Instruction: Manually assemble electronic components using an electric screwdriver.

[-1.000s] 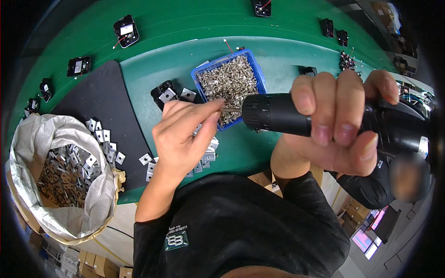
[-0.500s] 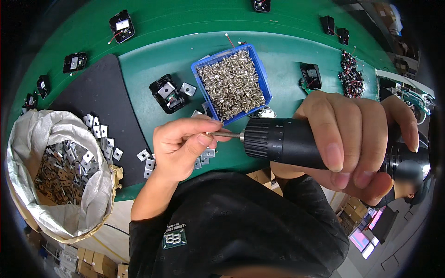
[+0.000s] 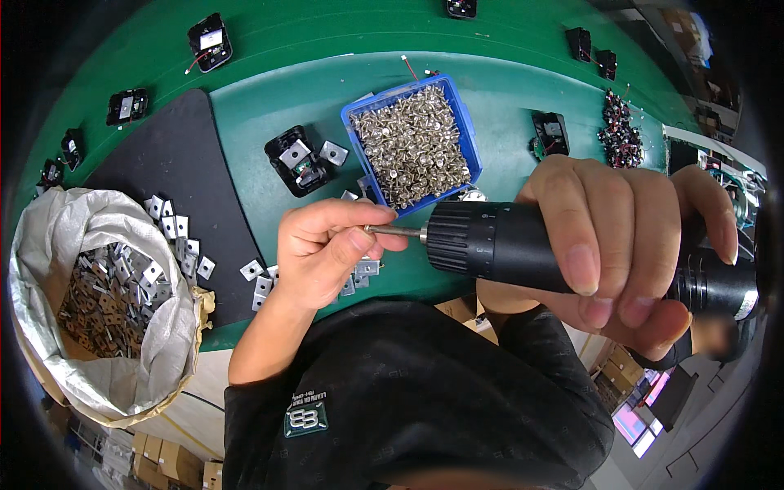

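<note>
My right hand [image 3: 616, 245] is wrapped around a black power screwdriver [image 3: 498, 245], which lies sideways with its metal bit [image 3: 404, 233] aimed left. At the tip of that bit is a small screw [image 3: 370, 229], pinched between thumb and forefinger of my left hand [image 3: 318, 253]; the fingertips partly hide it. Just beyond my hands, a blue bin [image 3: 471, 135] holds a heap of silvery screws [image 3: 408, 147]. To its left lies an open black housing [image 3: 282, 167] with a square metal plate [image 3: 295, 153] inside, and a loose plate [image 3: 333, 153] beside it.
A white sack [image 3: 49, 278] full of metal plates stands at the left, near a black mat [image 3: 175, 163] with scattered plates. Another black housing [image 3: 551, 132] and a pile of wired parts [image 3: 621, 135] lie at the right. More housings [image 3: 211, 41] sit on the far green strip.
Both hands keep their hold on the screw and the screwdriver. The screwdriver has shifted very slightly left and up in the picture, and the view itself has moved a little.
</note>
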### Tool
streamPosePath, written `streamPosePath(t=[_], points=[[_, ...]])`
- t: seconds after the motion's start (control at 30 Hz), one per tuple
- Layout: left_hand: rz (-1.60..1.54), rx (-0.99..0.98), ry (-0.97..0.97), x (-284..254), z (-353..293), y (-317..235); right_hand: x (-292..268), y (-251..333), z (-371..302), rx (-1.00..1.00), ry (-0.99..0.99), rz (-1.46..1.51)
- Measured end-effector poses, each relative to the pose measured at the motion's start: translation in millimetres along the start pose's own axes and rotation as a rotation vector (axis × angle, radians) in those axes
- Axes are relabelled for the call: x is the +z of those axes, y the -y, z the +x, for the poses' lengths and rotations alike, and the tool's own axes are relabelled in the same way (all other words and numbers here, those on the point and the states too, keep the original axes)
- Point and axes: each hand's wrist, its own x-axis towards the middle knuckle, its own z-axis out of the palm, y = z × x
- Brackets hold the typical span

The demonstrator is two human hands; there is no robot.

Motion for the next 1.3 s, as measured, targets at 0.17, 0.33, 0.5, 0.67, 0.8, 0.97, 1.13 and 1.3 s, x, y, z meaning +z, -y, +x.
streamPosePath(t=[0.17, 0.33, 0.5, 0.67, 0.8, 0.97, 1.13, 1.3], points=[[0.062, -0.039, -0.026, 1, -2, -2, 7, -36, 8, -0.153, -0.012, 0.145], [0.433, -0.091, 0.0, 12, 15, -25, -1, -4, 4, 0.055, 0.041, -0.039], [1.484, 0.638, 0.095, -30, 14, -58, -7, -7, 3, 0.194, 0.075, -0.155], [1.868, 0.191, 0.045, -42, 27, -70, -17, -31, 0, 0.188, 0.125, -0.225], [1.74, 0.155, 0.059, -50, 29, -58, -18, -47, -5, 0.208, 0.107, -0.295], [1.59, 0.153, 0.054, -52, 34, -55, -14, -72, -16, 0.148, -0.119, -0.42], [1.573, 0.157, 0.044, -55, 33, -55, -17, -87, -16, 0.136, -0.129, -0.451], [1.571, 0.128, 0.048, -55, 35, -55, -18, -90, -18, 0.103, -0.174, -0.465]])
